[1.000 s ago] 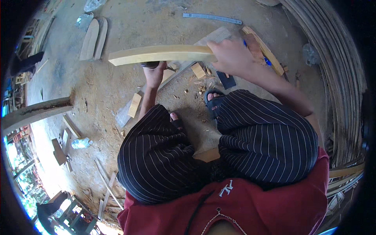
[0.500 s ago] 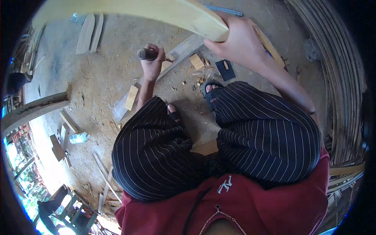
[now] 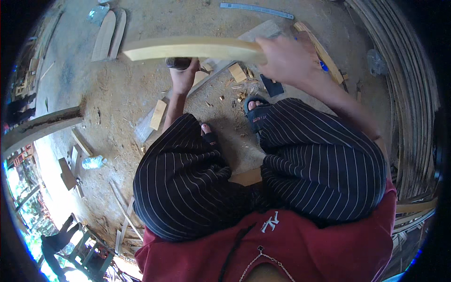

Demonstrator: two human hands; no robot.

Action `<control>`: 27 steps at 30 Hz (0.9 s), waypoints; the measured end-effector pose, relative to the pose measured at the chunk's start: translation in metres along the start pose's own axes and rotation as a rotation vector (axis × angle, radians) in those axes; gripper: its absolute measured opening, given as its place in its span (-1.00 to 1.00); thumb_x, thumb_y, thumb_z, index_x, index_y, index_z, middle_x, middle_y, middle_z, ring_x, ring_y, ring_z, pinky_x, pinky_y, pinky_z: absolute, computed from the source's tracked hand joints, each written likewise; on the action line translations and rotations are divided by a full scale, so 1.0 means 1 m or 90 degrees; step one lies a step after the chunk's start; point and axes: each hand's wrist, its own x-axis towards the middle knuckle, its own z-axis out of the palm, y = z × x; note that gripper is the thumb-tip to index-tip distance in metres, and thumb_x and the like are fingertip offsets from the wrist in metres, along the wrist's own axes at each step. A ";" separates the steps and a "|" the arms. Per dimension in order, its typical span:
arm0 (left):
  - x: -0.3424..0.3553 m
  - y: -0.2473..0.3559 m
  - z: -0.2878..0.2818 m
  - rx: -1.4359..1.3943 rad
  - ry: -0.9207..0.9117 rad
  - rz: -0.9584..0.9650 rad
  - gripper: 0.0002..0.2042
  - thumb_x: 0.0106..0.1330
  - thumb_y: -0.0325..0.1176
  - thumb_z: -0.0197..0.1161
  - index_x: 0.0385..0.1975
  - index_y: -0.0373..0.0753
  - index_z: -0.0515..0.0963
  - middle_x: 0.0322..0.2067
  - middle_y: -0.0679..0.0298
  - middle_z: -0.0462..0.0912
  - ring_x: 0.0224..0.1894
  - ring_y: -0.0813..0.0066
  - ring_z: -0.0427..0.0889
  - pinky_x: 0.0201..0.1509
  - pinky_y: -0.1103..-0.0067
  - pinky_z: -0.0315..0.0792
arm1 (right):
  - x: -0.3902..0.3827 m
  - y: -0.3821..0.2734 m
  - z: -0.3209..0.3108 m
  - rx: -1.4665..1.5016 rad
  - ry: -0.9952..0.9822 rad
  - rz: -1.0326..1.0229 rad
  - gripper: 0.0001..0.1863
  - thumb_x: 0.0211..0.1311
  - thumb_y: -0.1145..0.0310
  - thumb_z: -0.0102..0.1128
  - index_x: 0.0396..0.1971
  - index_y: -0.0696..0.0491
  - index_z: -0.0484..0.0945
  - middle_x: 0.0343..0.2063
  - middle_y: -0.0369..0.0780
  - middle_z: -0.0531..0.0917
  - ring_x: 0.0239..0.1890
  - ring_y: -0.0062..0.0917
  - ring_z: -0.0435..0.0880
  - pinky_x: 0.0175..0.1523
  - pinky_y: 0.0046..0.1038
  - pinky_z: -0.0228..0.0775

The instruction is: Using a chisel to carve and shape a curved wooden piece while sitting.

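My right hand (image 3: 289, 61) is closed round one end of a long pale wooden bar (image 3: 202, 48), slightly blurred. The bar stretches leftward, its underside over the top of a dark, rounded chisel handle (image 3: 178, 63); whether they touch I cannot tell. Below it, my left hand (image 3: 182, 79) grips the chisel, whose thin metal shank points right toward a long grey plank (image 3: 220, 69) on the ground. Small wood blocks lie on or against this plank, one (image 3: 237, 72) right of my left hand and another (image 3: 158, 115) nearer my left knee. The chisel's cutting edge is hard to make out.
Wood chips and a black flat piece (image 3: 271, 86) lie before my sandalled feet. Farther off are a metal ruler (image 3: 256, 10), a curved wood piece (image 3: 319, 44) and two pointed boards (image 3: 104, 37). A plastic bottle (image 3: 94, 162) lies left; stacked wood strips (image 3: 413, 94) line the right.
My right hand has brought the wooden bar down from high up to over the chisel handle. My left hand and the chisel stay in nearly the same place.
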 end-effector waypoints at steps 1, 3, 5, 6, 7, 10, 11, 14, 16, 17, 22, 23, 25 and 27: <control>-0.001 0.000 -0.001 -0.010 0.001 -0.004 -0.87 0.16 -0.57 0.16 -0.53 -0.23 0.35 -0.58 0.37 0.44 -0.55 0.63 0.44 -0.50 0.67 0.36 | -0.001 0.000 -0.001 -0.006 0.061 0.016 -0.67 -0.13 0.34 0.20 -0.29 0.12 0.50 -0.54 -0.03 0.59 -0.42 -0.18 0.62 -0.29 -0.23 0.47; -0.001 0.000 -0.001 -0.042 -0.013 0.000 -0.83 0.16 -0.56 0.16 -0.51 -0.21 0.29 -0.61 0.40 0.39 -0.57 0.66 0.42 -0.49 0.67 0.36 | 0.000 -0.001 -0.002 0.134 0.160 -0.032 -0.69 -0.12 0.32 0.19 -0.31 0.11 0.50 -0.55 -0.03 0.59 -0.42 -0.17 0.62 -0.28 -0.20 0.47; -0.001 -0.001 -0.001 -0.048 -0.014 -0.008 -0.84 0.16 -0.55 0.16 -0.51 -0.21 0.29 -0.60 0.40 0.39 -0.57 0.66 0.41 -0.48 0.67 0.36 | 0.003 -0.003 -0.005 0.243 0.335 -0.091 -0.70 -0.11 0.30 0.18 -0.33 0.10 0.50 -0.56 -0.03 0.59 -0.43 -0.16 0.62 -0.27 -0.17 0.46; -0.001 -0.002 -0.001 0.001 -0.010 0.008 -0.84 0.16 -0.54 0.17 -0.51 -0.21 0.29 -0.60 0.40 0.40 -0.56 0.66 0.41 -0.48 0.67 0.36 | 0.004 -0.005 -0.006 0.135 0.178 -0.045 -0.71 -0.11 0.30 0.19 -0.34 0.10 0.50 -0.56 -0.03 0.59 -0.44 -0.16 0.62 -0.28 -0.19 0.47; -0.001 -0.002 -0.001 0.059 -0.001 -0.002 -0.83 0.16 -0.54 0.18 -0.50 -0.21 0.30 -0.59 0.40 0.40 -0.56 0.66 0.42 -0.48 0.67 0.36 | 0.004 -0.005 -0.008 0.024 -0.014 0.016 -0.72 -0.11 0.30 0.19 -0.35 0.10 0.50 -0.55 -0.03 0.59 -0.44 -0.16 0.62 -0.29 -0.20 0.47; 0.000 -0.001 -0.001 -0.039 -0.001 0.027 -0.82 0.16 -0.56 0.17 -0.50 -0.20 0.28 -0.61 0.40 0.37 -0.57 0.64 0.42 -0.49 0.66 0.36 | 0.004 -0.005 -0.009 0.008 0.055 -0.032 -0.62 -0.15 0.32 0.22 -0.26 0.15 0.47 -0.60 -0.02 0.58 -0.50 -0.15 0.61 -0.27 -0.24 0.47; -0.002 -0.001 0.000 -0.083 -0.009 0.038 -0.82 0.16 -0.58 0.16 -0.50 -0.20 0.27 -0.61 0.40 0.36 -0.57 0.64 0.42 -0.50 0.66 0.37 | 0.001 -0.004 -0.009 -0.024 0.107 0.012 -0.61 -0.16 0.32 0.22 -0.26 0.17 0.47 -0.61 0.00 0.57 -0.49 -0.13 0.60 -0.26 -0.23 0.46; -0.003 0.001 -0.001 -0.077 -0.007 0.002 -0.82 0.14 -0.61 0.14 -0.50 -0.21 0.27 -0.60 0.39 0.38 -0.56 0.64 0.43 -0.49 0.67 0.37 | -0.004 -0.003 -0.003 0.238 0.380 -0.084 -0.61 -0.16 0.29 0.23 -0.30 0.19 0.47 -0.62 0.02 0.56 -0.48 -0.09 0.59 -0.24 -0.20 0.44; -0.004 0.001 -0.002 -0.028 -0.009 0.022 -0.87 0.14 -0.60 0.14 -0.50 -0.24 0.34 -0.57 0.36 0.44 -0.54 0.63 0.45 -0.47 0.67 0.38 | -0.005 -0.003 0.004 0.157 0.159 -0.053 -0.62 -0.15 0.28 0.22 -0.31 0.19 0.47 -0.61 0.03 0.57 -0.47 -0.09 0.59 -0.25 -0.21 0.45; -0.004 0.001 -0.003 0.028 -0.010 0.039 -0.90 0.13 -0.60 0.15 -0.49 -0.26 0.37 -0.55 0.35 0.47 -0.53 0.62 0.46 -0.46 0.67 0.38 | -0.004 -0.003 0.007 0.081 -0.040 -0.026 -0.63 -0.14 0.27 0.22 -0.32 0.19 0.48 -0.59 0.04 0.57 -0.47 -0.09 0.59 -0.25 -0.22 0.45; -0.003 -0.005 -0.004 -0.079 -0.016 0.001 -0.85 0.14 -0.56 0.19 -0.50 -0.24 0.33 -0.59 0.36 0.44 -0.52 0.64 0.46 -0.47 0.67 0.37 | -0.009 0.000 0.009 0.088 0.013 0.023 -0.59 -0.18 0.35 0.25 -0.23 0.16 0.49 -0.50 0.01 0.60 -0.39 -0.11 0.61 -0.20 -0.21 0.46; -0.004 -0.006 -0.004 -0.074 -0.029 0.012 -0.80 0.14 -0.55 0.20 -0.52 -0.21 0.28 -0.61 0.37 0.41 -0.54 0.65 0.45 -0.48 0.68 0.35 | -0.010 0.000 0.007 0.186 0.139 -0.007 -0.60 -0.18 0.34 0.25 -0.25 0.18 0.49 -0.51 0.02 0.59 -0.40 -0.11 0.61 -0.22 -0.21 0.47; -0.004 -0.007 -0.004 -0.080 -0.020 0.000 -0.84 0.12 -0.57 0.21 -0.46 -0.24 0.34 -0.56 0.36 0.45 -0.51 0.64 0.46 -0.44 0.67 0.38 | -0.010 -0.002 0.003 0.282 0.268 -0.040 -0.60 -0.17 0.33 0.24 -0.27 0.20 0.48 -0.53 0.02 0.59 -0.41 -0.12 0.61 -0.23 -0.21 0.47; -0.004 -0.006 -0.005 0.025 0.005 0.020 -0.85 0.10 -0.58 0.21 -0.38 -0.27 0.40 -0.52 0.36 0.48 -0.48 0.62 0.47 -0.40 0.66 0.40 | -0.005 -0.005 0.000 0.031 -0.097 -0.022 -0.61 -0.15 0.31 0.23 -0.26 0.17 0.49 -0.54 -0.01 0.59 -0.41 -0.16 0.62 -0.25 -0.24 0.48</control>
